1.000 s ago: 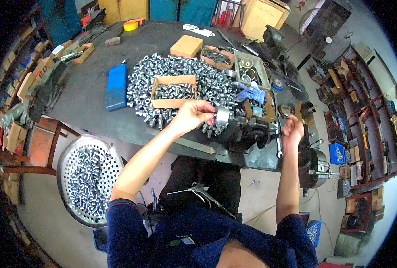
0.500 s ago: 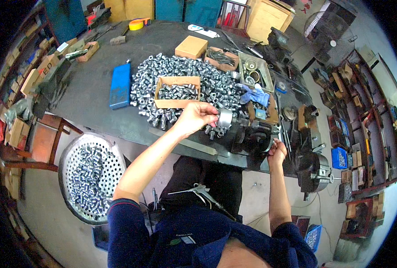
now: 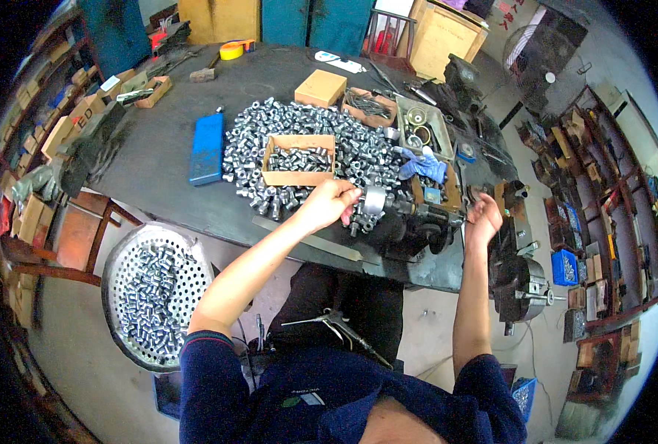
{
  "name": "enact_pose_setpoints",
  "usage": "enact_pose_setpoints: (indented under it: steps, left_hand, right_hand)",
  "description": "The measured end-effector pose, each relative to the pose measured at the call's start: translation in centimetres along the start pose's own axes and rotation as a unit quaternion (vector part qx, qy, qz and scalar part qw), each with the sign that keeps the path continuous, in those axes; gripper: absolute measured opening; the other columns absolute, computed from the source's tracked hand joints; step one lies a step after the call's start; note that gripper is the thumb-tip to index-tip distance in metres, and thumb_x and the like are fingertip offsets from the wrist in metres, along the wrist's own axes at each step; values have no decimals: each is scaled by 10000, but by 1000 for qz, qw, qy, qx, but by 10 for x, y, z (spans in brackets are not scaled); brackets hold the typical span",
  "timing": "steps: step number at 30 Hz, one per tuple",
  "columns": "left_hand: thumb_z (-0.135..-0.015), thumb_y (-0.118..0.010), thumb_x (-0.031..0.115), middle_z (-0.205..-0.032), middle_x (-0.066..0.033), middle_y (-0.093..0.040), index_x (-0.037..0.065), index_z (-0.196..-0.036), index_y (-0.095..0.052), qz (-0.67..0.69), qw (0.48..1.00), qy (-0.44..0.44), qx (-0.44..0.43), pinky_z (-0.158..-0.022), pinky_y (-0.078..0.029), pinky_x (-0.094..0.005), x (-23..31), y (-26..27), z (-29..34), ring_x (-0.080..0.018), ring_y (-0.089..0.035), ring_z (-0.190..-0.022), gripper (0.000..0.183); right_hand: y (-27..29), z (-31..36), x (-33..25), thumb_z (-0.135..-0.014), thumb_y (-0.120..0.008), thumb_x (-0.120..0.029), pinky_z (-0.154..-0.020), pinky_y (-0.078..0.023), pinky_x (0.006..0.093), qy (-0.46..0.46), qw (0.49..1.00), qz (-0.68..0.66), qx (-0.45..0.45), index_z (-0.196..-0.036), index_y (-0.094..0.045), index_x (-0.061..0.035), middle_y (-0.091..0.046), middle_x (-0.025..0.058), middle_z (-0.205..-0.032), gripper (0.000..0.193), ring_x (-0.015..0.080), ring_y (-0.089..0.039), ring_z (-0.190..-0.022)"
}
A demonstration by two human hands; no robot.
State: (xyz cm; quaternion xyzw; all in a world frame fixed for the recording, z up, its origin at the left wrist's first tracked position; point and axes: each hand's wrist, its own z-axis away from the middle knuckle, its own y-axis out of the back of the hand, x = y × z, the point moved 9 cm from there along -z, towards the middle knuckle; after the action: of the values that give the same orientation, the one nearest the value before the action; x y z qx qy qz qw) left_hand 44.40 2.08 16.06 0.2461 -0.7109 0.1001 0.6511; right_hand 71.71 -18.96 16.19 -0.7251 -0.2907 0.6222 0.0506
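On the workbench's near edge stands a small dark machine [image 3: 431, 228] with a bright metal chuck [image 3: 374, 199] at its left end. My left hand [image 3: 331, 205] is closed in a pinch right at the chuck's face; its fingers hide whatever is between them. Off the machine's right end, my right hand [image 3: 484, 220] is raised with its fingers curled in. What they hold, if anything, cannot be made out. Behind the left hand lies a large heap of small metal fittings [image 3: 259, 137], with a cardboard box [image 3: 299, 179] of more fittings set in it.
A perforated metal basin [image 3: 199, 277] of fittings sits low on my left. A blue case [image 3: 207, 148] flanks the heap. Right of it are a blue glove [image 3: 424, 164] and a tray [image 3: 441, 133] of parts. Another machine [image 3: 520, 285] stands beyond my right forearm. An air gun [image 3: 335, 320] lies across my lap.
My right hand has risen and moved right and away from me, off the lower right side of the machine. My left hand stays at the chuck. The view has shifted slightly.
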Motion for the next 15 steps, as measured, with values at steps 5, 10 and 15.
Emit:
enact_pose_setpoints:
  steps: [5, 10, 15]
  left_hand:
    - [-867, -446, 184, -554, -47, -517, -30, -683, -517, 43, 998, 34, 12, -459, -424, -242, -7, 1, 0, -122, -528, -475, 292]
    - [-857, -469, 181, -565, -47, -521, -29, -718, -528, 58, 998, 31, 13, -452, -430, -240, -10, 7, -2, -118, -528, -480, 258]
    - [-829, -506, 139, -584, -38, -539, -40, -842, -572, -80, 986, 47, 140, -404, -414, -236, -10, 71, -2, -96, -496, -440, 191]
  right_hand:
    - [46, 60, -13, -844, -449, -207, -353, -210, 185, 15, 999, -31, -32, -830, -517, 1, -379, -22, -555, 220, 45, -290, -427]
    - [72, 73, 24, -778, -474, -134, -449, -319, 196, -51, 990, 96, -87, -793, -540, 25, -512, 34, -642, 173, 80, -436, -512]
    - [-37, 101, -123, -738, -502, -289, -579, -385, 252, 122, 943, 177, -255, -836, -551, -1, -557, 89, -762, 308, 140, -487, -643]
